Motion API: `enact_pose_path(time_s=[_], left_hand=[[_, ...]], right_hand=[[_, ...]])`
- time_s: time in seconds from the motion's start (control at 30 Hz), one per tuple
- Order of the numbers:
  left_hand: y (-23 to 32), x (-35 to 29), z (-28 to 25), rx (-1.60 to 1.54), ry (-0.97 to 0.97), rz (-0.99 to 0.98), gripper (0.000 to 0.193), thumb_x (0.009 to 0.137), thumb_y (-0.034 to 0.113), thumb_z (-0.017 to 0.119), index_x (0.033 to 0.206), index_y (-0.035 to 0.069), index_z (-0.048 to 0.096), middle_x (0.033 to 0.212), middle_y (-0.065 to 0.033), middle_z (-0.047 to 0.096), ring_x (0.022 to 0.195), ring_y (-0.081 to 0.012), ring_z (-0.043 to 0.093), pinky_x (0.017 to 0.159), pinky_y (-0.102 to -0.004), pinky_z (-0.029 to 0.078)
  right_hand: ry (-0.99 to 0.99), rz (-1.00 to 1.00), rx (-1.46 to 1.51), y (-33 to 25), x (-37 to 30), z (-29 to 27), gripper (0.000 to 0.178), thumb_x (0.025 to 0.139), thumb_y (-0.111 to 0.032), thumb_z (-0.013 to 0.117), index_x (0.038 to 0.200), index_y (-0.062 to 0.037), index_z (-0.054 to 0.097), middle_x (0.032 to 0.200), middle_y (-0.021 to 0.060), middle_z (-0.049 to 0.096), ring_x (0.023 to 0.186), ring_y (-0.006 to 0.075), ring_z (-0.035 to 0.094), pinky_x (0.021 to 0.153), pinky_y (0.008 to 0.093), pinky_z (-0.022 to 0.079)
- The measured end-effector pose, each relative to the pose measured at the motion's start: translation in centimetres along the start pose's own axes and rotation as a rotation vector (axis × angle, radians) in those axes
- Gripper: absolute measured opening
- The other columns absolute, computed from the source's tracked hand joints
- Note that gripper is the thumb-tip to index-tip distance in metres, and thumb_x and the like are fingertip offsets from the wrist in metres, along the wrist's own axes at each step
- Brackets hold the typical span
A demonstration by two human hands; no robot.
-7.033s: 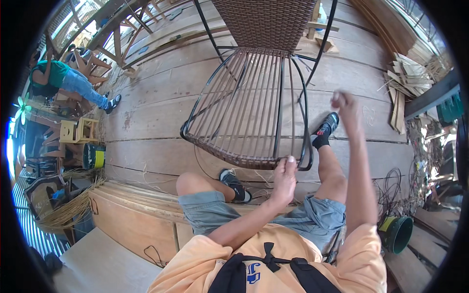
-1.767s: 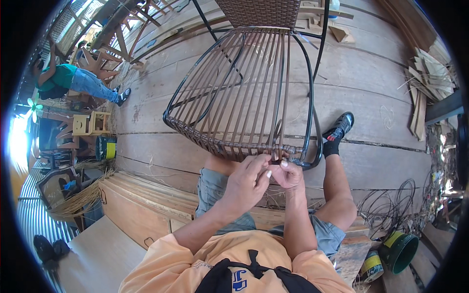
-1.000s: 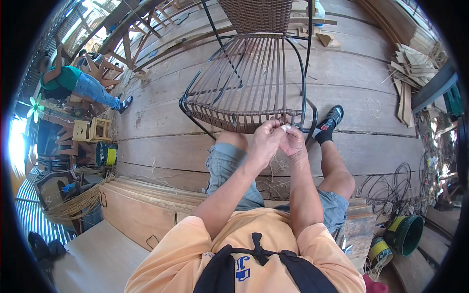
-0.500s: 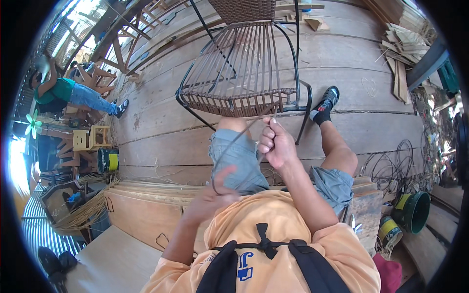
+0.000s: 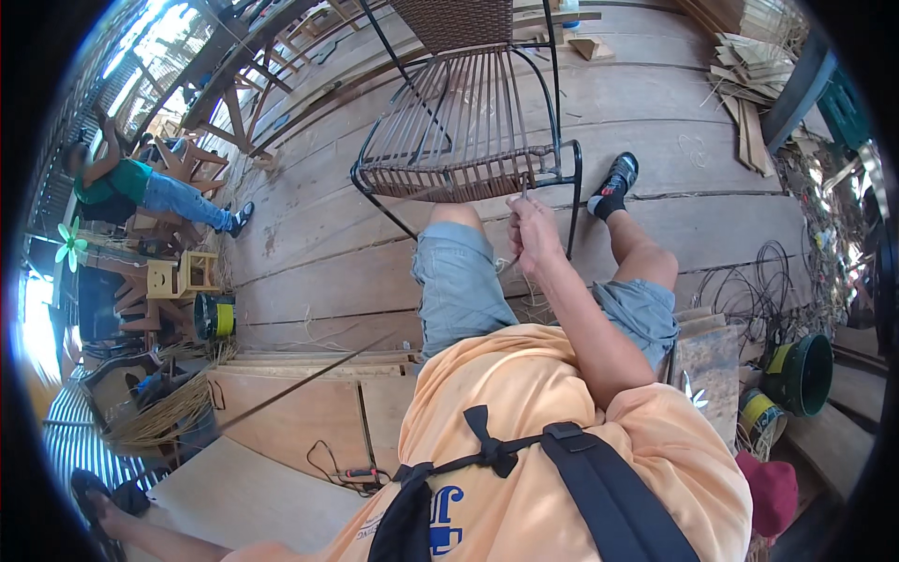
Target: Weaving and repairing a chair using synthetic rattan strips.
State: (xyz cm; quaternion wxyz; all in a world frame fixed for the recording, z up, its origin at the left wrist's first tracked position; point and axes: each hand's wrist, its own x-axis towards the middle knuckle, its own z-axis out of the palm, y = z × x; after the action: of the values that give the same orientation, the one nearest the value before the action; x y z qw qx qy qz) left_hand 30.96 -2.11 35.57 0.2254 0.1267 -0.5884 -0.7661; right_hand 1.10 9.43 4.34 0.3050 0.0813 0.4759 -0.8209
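A metal-framed chair [image 5: 459, 122] with a brown woven back stands ahead of me, its seat strung with lengthwise strips. Dark weaving wraps its front rail [image 5: 449, 178]. Just below the rail's right part, my right hand [image 5: 534, 232] is closed, pinching a thin brown strip at the weave. My left arm reaches far out to the lower left, where my left hand [image 5: 105, 510] sits in shadow at the picture's rim. A long strip [image 5: 300, 383] runs straight and taut towards that hand, which appears closed on it; the fingers show poorly.
Wooden planks [image 5: 290, 403] lie beside me, with a red-handled tool [image 5: 361, 473] on them. A bundle of strips [image 5: 169, 412] is at left, coiled strands [image 5: 758, 286] and green buckets [image 5: 798, 375] at right. A person in a green shirt [image 5: 117, 178] is at far left.
My left hand has swung from in front of me far out to the lower left, and the looped strip is now straight. My right hand stays by the rail, turned more palm-down.
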Motion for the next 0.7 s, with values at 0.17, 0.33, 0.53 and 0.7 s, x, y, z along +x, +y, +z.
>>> enact_pose_path(time_s=[0.17,0.33,0.53,0.7], left_hand=[[-2.3,-8.6,-11.3,0.721,0.828,-0.432,0.037,0.091,0.037,0.047,0.101,0.003,0.054,0.074,-0.0124,0.049,0.062,-0.0202,0.048,0.057,-0.0365,0.04],[-3.5,-15.2,-28.8,1.414,1.033,-1.167,0.033,0.087,0.036,0.054,0.088,0.004,0.06,0.058,-0.0116,0.053,0.045,-0.0237,0.054,0.044,-0.0388,0.043],[-24.6,10.1,-6.2,1.674,-0.096,0.425,0.05,0.072,0.021,0.071,0.115,0.004,0.053,0.124,-0.0141,0.049,0.122,-0.033,0.04,0.1,-0.0454,0.033],[-29.5,20.4,7.6,1.601,-0.309,0.867,0.059,0.07,0.026,0.07,0.123,0.009,0.049,0.135,-0.011,0.039,0.128,-0.0362,0.031,0.099,-0.0523,0.028]], right_hand=[[-0.059,0.04,-0.034,0.4,-0.8,0.7,0.015,0.086,-0.019,0.054,0.077,-0.0116,0.045,0.054,-0.0056,0.032,0.039,0.0056,0.028,0.034,0.0239,0.022],[-0.055,-0.012,-0.132,-0.2,-1.2,0.4,0.015,0.087,-0.019,0.049,0.083,-0.0051,0.051,0.053,-0.0019,0.039,0.037,0.008,0.033,0.032,0.0246,0.024],[-0.002,-0.042,-0.118,-4.9,-2.9,0.6,0.017,0.09,-0.021,0.048,0.083,-0.0064,0.051,0.054,-0.0048,0.032,0.038,0.0061,0.026,0.034,0.024,0.019],[0.039,-0.019,-0.009,-6.7,-4.8,0.1,0.023,0.091,-0.027,0.048,0.08,-0.0068,0.05,0.054,-0.005,0.031,0.038,0.0065,0.025,0.034,0.0229,0.021]])
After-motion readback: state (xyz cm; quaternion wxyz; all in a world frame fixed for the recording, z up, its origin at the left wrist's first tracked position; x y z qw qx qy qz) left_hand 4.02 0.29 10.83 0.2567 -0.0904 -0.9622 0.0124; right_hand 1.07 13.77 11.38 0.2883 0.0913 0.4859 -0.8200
